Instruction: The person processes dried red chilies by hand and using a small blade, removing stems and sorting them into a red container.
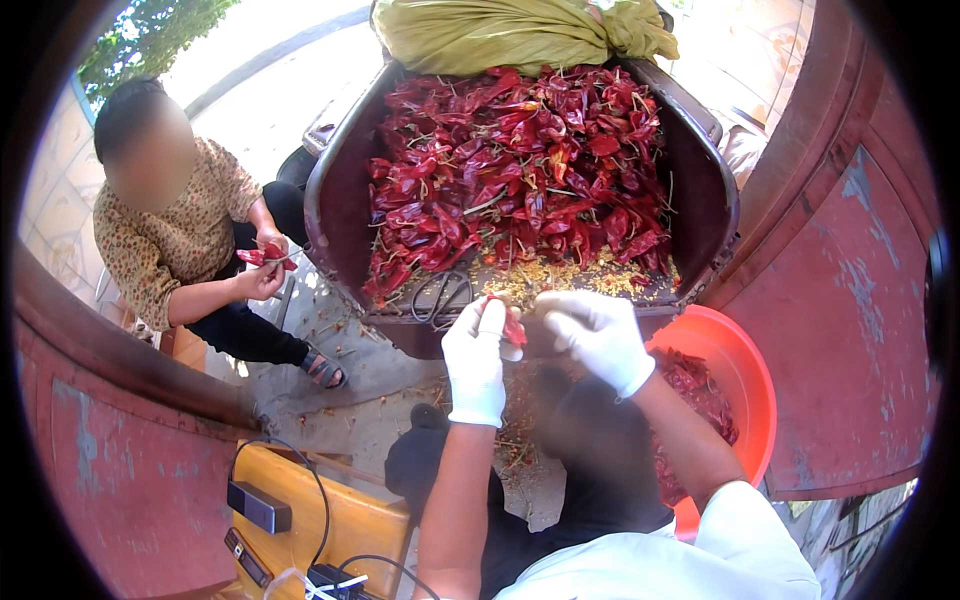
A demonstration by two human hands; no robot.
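Note:
A white-gloved left hand (pixel 480 352), mine, holds a dried red chili pepper (pixel 513 327) between thumb and fingers, over the near edge of a dark metal cart bed (pixel 709 180). My right hand (pixel 596 330), also gloved in white, is just right of it with the fingers bent; whether anything is between its fingertips is too blurred to tell. A large heap of dried red chilies (pixel 517 165) fills the cart bed. Yellow chili seeds (pixel 536 276) lie scattered at its near end, beside a pair of black-handled scissors (pixel 442 298).
An orange plastic tub (pixel 757 390) with chili pieces stands below right. At left, another person (pixel 172 210) sits holding a chili. A wooden stool (pixel 337 517) bears a phone, a power bank and cables. A yellow-green cloth (pixel 495 34) covers the cart's far end. Red doors flank both sides.

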